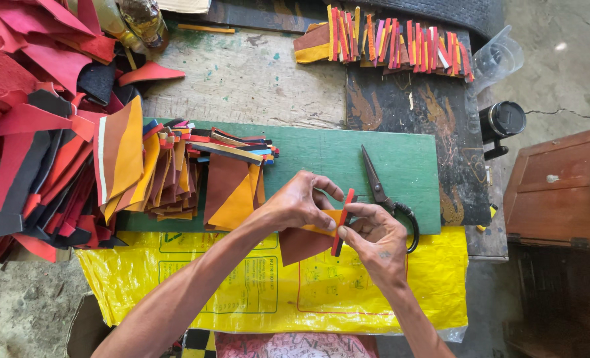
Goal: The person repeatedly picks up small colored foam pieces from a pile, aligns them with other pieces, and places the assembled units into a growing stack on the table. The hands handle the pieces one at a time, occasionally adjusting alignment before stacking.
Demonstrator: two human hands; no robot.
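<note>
At the far left a big heap of red and black scraps (23,132) is spilling over the edge of the bench. Next to it, stacks of brown and orange pieces (169,176) are lying on the left end of a green board (388,159), with a bundle of thin coloured strips (232,142) resting on top of them. A yellow plastic sack (176,278) is hanging over the front of the bench below the board.

Near the middle, the left hand (298,202) is pinching a brown and orange piece (305,240) between thumb and fingers, holding it over the front edge of the board and the sack. Just beside it, the right hand (374,242) is gripping a narrow red strip (343,222) between thumb and fingertips, standing it upright against the edge of that piece; the two hands are almost touching.

Black scissors (382,192) are lying on the board just beyond the right hand, blades pointing away. At the back right, a row of coloured strips (391,43) is sitting on a dark board (408,109), and a clear plastic cup (500,56) and a black cup (504,119) are standing at the right edge
</note>
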